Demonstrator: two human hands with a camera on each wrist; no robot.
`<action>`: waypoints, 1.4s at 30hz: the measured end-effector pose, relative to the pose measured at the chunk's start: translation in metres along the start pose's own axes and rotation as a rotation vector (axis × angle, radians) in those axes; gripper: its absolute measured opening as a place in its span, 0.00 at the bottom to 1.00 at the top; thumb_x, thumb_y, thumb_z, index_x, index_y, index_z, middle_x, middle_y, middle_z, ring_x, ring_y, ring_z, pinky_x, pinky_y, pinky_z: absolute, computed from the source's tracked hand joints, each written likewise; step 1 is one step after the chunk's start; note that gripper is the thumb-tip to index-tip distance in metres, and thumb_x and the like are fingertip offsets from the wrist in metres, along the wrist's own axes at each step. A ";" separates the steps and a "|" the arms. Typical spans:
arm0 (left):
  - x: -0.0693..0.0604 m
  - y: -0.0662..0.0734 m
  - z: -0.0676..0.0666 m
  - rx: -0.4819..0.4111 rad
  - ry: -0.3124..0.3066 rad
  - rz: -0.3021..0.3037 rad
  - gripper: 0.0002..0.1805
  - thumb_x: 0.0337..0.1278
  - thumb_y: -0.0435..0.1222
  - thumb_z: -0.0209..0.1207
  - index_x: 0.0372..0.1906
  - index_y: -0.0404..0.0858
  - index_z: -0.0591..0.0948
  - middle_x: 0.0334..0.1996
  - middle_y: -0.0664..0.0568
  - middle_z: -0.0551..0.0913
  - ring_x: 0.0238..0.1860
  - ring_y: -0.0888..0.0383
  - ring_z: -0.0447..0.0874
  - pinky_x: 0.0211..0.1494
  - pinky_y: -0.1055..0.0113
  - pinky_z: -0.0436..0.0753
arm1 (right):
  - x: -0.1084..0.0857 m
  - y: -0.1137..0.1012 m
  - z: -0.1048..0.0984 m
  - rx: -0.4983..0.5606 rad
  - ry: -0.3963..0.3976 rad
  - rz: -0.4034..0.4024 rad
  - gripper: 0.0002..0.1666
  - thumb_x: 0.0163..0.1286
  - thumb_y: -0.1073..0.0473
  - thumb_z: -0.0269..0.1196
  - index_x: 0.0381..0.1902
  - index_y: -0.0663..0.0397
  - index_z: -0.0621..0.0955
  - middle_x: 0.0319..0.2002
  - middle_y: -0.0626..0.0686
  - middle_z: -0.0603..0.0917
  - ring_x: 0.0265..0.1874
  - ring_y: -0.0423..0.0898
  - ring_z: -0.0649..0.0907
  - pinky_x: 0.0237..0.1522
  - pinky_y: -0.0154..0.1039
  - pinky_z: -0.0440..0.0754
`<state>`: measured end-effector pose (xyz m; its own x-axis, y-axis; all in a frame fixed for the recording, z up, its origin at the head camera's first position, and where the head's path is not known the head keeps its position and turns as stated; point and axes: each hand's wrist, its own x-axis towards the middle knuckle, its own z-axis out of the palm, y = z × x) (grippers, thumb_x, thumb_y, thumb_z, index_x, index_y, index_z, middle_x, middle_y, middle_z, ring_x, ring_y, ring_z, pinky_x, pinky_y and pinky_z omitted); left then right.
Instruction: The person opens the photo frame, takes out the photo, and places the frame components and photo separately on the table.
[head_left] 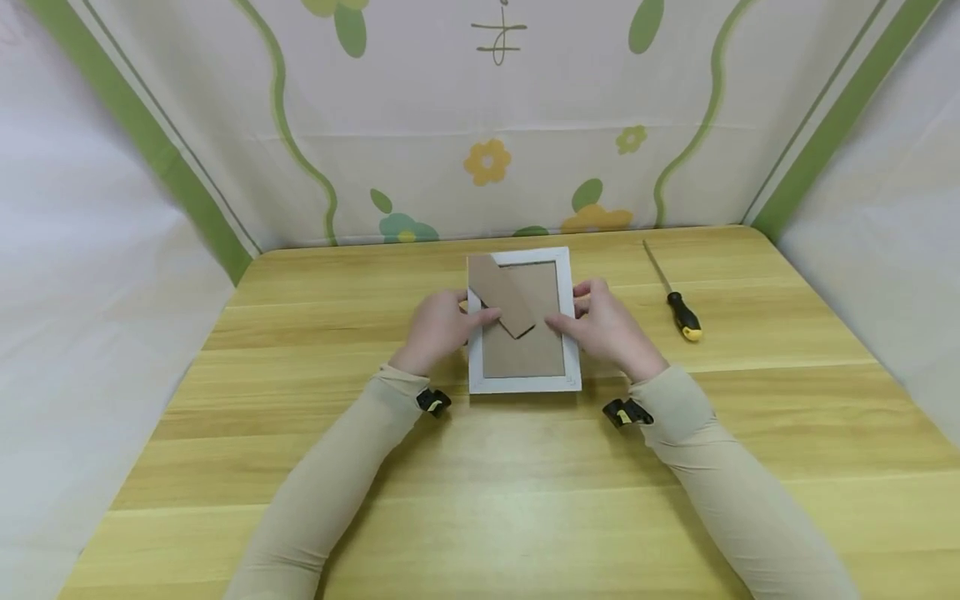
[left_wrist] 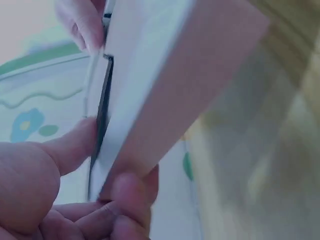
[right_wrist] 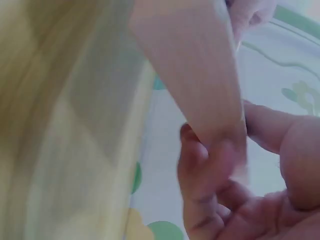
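Observation:
A white picture frame (head_left: pixel 525 384) is held up with its brown backing board (head_left: pixel 525 358) facing the head camera. Across the upper left of the back lies a slanted brown stand flap (head_left: pixel 504 292). My left hand (head_left: pixel 438 327) grips the left side, thumb on the back near the flap, fingers behind the edge. On the opposite side my right hand (head_left: pixel 609 327) holds the frame, thumb over the backing and fingers behind. In the left wrist view the flap's dark edge (left_wrist: pixel 103 110) stands slightly off the back. The right wrist view shows the frame's side (right_wrist: pixel 200 65) between thumb and fingers.
A screwdriver (head_left: pixel 681 312) with a black and yellow handle lies on the wooden table (head_left: pixel 525 500), right of the frame. Behind the table hangs a white cloth (head_left: pixel 420 108) with flowers and green bands. Each wrist wears a small black camera (head_left: pixel 627 412).

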<state>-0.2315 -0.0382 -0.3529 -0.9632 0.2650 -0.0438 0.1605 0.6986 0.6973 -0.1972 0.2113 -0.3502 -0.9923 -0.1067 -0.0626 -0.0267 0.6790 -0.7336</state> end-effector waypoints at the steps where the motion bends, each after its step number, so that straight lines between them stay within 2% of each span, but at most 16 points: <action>1: 0.000 0.000 -0.002 -0.029 0.005 -0.015 0.32 0.58 0.57 0.65 0.55 0.35 0.81 0.24 0.51 0.84 0.27 0.51 0.86 0.24 0.66 0.76 | -0.001 -0.002 -0.001 0.005 0.012 -0.009 0.37 0.70 0.45 0.64 0.63 0.64 0.65 0.50 0.62 0.82 0.46 0.55 0.82 0.46 0.50 0.79; 5: -0.003 0.002 -0.012 -0.158 -0.002 -0.033 0.33 0.53 0.55 0.70 0.54 0.36 0.77 0.31 0.48 0.86 0.28 0.44 0.86 0.25 0.64 0.77 | -0.004 -0.008 -0.005 -0.017 0.050 -0.064 0.31 0.68 0.44 0.66 0.57 0.61 0.74 0.47 0.60 0.83 0.45 0.54 0.82 0.46 0.50 0.79; 9: -0.006 0.003 -0.022 -0.288 -0.023 0.028 0.31 0.51 0.51 0.73 0.55 0.41 0.74 0.34 0.47 0.85 0.23 0.40 0.83 0.25 0.58 0.81 | -0.007 -0.012 -0.006 -0.015 0.102 -0.169 0.27 0.68 0.47 0.67 0.53 0.62 0.75 0.43 0.59 0.83 0.41 0.53 0.82 0.41 0.48 0.80; 12: -0.009 0.006 -0.029 -0.316 0.008 0.144 0.31 0.51 0.45 0.73 0.59 0.45 0.74 0.39 0.48 0.84 0.21 0.45 0.83 0.26 0.53 0.84 | -0.008 -0.015 -0.005 0.002 0.184 -0.292 0.27 0.67 0.52 0.69 0.55 0.62 0.75 0.41 0.58 0.84 0.39 0.52 0.82 0.36 0.46 0.81; 15: -0.013 0.010 -0.033 -0.290 0.060 0.282 0.31 0.53 0.39 0.73 0.61 0.44 0.73 0.42 0.47 0.82 0.20 0.49 0.84 0.24 0.56 0.84 | -0.009 -0.016 -0.006 0.022 0.278 -0.403 0.25 0.64 0.59 0.71 0.56 0.61 0.76 0.40 0.58 0.84 0.36 0.51 0.83 0.32 0.44 0.82; 19: -0.019 0.016 -0.035 -0.259 0.110 0.417 0.27 0.53 0.33 0.72 0.57 0.40 0.73 0.42 0.46 0.82 0.19 0.53 0.84 0.23 0.62 0.84 | -0.009 -0.016 -0.006 0.027 0.392 -0.481 0.25 0.61 0.63 0.73 0.54 0.59 0.78 0.43 0.58 0.84 0.31 0.50 0.84 0.28 0.43 0.82; 21: -0.021 0.017 -0.035 -0.191 0.147 0.486 0.23 0.53 0.32 0.72 0.50 0.37 0.74 0.40 0.46 0.83 0.19 0.57 0.82 0.23 0.65 0.82 | -0.007 -0.014 -0.005 0.021 0.423 -0.504 0.24 0.60 0.64 0.74 0.52 0.61 0.78 0.44 0.60 0.83 0.33 0.51 0.83 0.29 0.44 0.81; 24: -0.021 0.016 -0.032 -0.024 0.233 0.635 0.16 0.52 0.26 0.70 0.42 0.33 0.75 0.40 0.45 0.86 0.22 0.58 0.82 0.24 0.67 0.81 | -0.007 -0.012 -0.004 0.026 0.394 -0.468 0.22 0.61 0.64 0.73 0.49 0.62 0.76 0.42 0.59 0.80 0.36 0.52 0.79 0.32 0.46 0.78; 27: -0.018 0.014 -0.029 0.132 0.343 0.773 0.13 0.48 0.20 0.67 0.36 0.32 0.75 0.38 0.43 0.87 0.24 0.57 0.82 0.26 0.69 0.79 | -0.007 -0.008 -0.003 0.083 0.287 -0.402 0.19 0.63 0.70 0.69 0.50 0.61 0.74 0.38 0.59 0.79 0.34 0.52 0.78 0.33 0.45 0.78; 29: -0.017 0.013 -0.028 0.180 0.394 0.819 0.13 0.45 0.17 0.64 0.35 0.31 0.76 0.38 0.43 0.87 0.25 0.56 0.81 0.27 0.68 0.79 | -0.006 -0.005 -0.004 0.127 0.228 -0.371 0.22 0.64 0.74 0.66 0.54 0.60 0.74 0.41 0.60 0.81 0.37 0.53 0.80 0.39 0.47 0.79; 31: -0.016 0.011 -0.029 0.207 0.428 0.843 0.13 0.44 0.16 0.64 0.34 0.31 0.77 0.38 0.44 0.87 0.25 0.56 0.81 0.27 0.67 0.79 | -0.004 -0.003 -0.006 0.214 0.180 -0.357 0.25 0.63 0.78 0.62 0.58 0.60 0.75 0.47 0.63 0.82 0.43 0.55 0.82 0.45 0.47 0.80; 34: -0.016 0.010 -0.031 0.236 0.466 0.873 0.13 0.46 0.17 0.64 0.35 0.31 0.77 0.39 0.44 0.87 0.27 0.55 0.83 0.29 0.66 0.81 | -0.003 -0.002 -0.010 0.460 0.114 -0.289 0.25 0.64 0.78 0.59 0.59 0.61 0.78 0.55 0.67 0.80 0.51 0.54 0.81 0.51 0.43 0.79; 37: -0.016 0.010 -0.032 0.253 0.497 0.922 0.13 0.47 0.16 0.64 0.34 0.31 0.75 0.41 0.44 0.87 0.32 0.54 0.86 0.34 0.65 0.84 | -0.003 -0.004 -0.014 0.806 0.038 -0.163 0.22 0.69 0.76 0.52 0.56 0.59 0.82 0.61 0.65 0.76 0.51 0.50 0.81 0.45 0.36 0.82; 38: -0.016 0.009 -0.033 0.257 0.504 0.938 0.13 0.46 0.16 0.64 0.34 0.32 0.75 0.41 0.44 0.87 0.33 0.53 0.86 0.35 0.64 0.84 | -0.003 -0.005 -0.015 0.909 0.018 -0.128 0.21 0.70 0.75 0.51 0.55 0.59 0.82 0.62 0.65 0.74 0.50 0.49 0.81 0.43 0.36 0.82; 40: -0.016 0.009 -0.033 0.272 0.520 0.977 0.14 0.46 0.15 0.64 0.33 0.32 0.74 0.41 0.44 0.86 0.36 0.52 0.87 0.38 0.64 0.85 | -0.004 -0.008 -0.017 1.022 -0.011 -0.077 0.17 0.73 0.70 0.51 0.52 0.58 0.82 0.62 0.62 0.72 0.49 0.48 0.81 0.42 0.36 0.83; 42: -0.015 0.009 -0.033 0.282 0.529 1.010 0.15 0.45 0.15 0.64 0.33 0.32 0.74 0.41 0.44 0.86 0.38 0.51 0.87 0.39 0.63 0.85 | -0.006 -0.011 -0.017 1.059 -0.032 -0.046 0.11 0.75 0.64 0.55 0.50 0.57 0.80 0.57 0.60 0.76 0.43 0.46 0.83 0.39 0.36 0.83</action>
<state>-0.2223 -0.0580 -0.3226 -0.3303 0.5203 0.7876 0.8810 0.4694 0.0594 -0.1926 0.2166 -0.3301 -0.9890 -0.1453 -0.0262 0.0699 -0.3042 -0.9501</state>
